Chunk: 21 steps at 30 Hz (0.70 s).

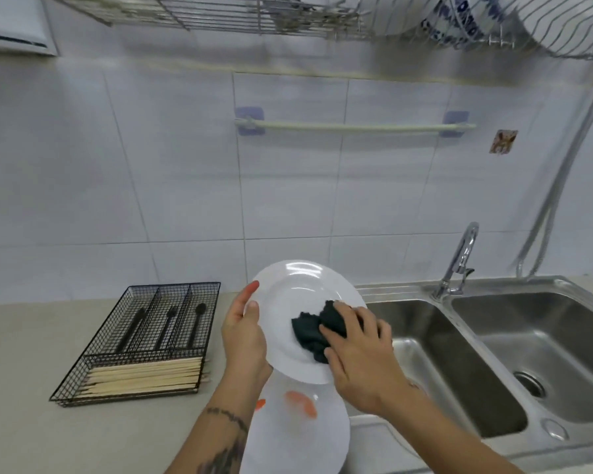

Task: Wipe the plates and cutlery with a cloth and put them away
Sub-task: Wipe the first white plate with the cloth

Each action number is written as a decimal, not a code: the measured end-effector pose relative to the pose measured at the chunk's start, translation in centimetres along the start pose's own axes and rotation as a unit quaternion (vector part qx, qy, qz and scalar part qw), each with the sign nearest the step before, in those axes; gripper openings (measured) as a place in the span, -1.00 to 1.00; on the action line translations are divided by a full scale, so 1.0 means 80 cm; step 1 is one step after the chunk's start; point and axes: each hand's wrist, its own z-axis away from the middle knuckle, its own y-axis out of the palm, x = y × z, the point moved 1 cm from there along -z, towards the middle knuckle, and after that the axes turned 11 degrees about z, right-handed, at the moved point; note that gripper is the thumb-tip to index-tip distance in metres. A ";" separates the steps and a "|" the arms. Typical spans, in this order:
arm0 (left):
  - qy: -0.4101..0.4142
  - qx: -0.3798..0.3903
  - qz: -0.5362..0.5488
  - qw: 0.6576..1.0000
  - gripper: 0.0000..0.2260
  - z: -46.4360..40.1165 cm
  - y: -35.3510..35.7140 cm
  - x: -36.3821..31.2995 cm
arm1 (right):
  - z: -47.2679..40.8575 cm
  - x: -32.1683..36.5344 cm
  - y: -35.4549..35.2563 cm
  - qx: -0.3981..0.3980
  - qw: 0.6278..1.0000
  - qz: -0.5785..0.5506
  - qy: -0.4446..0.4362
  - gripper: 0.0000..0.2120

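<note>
Left hand (243, 331) grips the plate (303, 302) rim; right hand (358, 340) presses the cloth (308, 331) flat-fingered. Best sweep outward, steadying the tilt.

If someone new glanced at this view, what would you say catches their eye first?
Most likely the white plate tilted up at centre, gripped at its edge by the left hand while the right hand presses a dark cloth against its face. Next, the black wire cutlery tray on the counter to the left, and the steel double sink to the right.
</note>
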 end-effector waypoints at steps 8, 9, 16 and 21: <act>0.024 0.030 -0.034 0.999 -0.66 0.008 0.005 -0.009 | 0.003 0.041 -0.049 0.085 0.983 -0.165 -0.019 -0.54; 0.031 0.035 -0.035 0.998 -0.66 0.009 0.007 -0.009 | 0.011 0.056 -0.050 0.082 0.975 -0.202 -0.033 -0.52; 0.023 0.016 -0.021 0.999 -0.65 -0.005 -0.002 -0.016 | 0.030 0.044 -0.055 0.059 0.991 -0.116 -0.024 -0.47; -0.008 0.046 -0.031 0.998 -0.68 0.005 0.003 -0.019 | 0.011 -0.001 -0.046 0.105 0.992 0.018 0.062 -0.28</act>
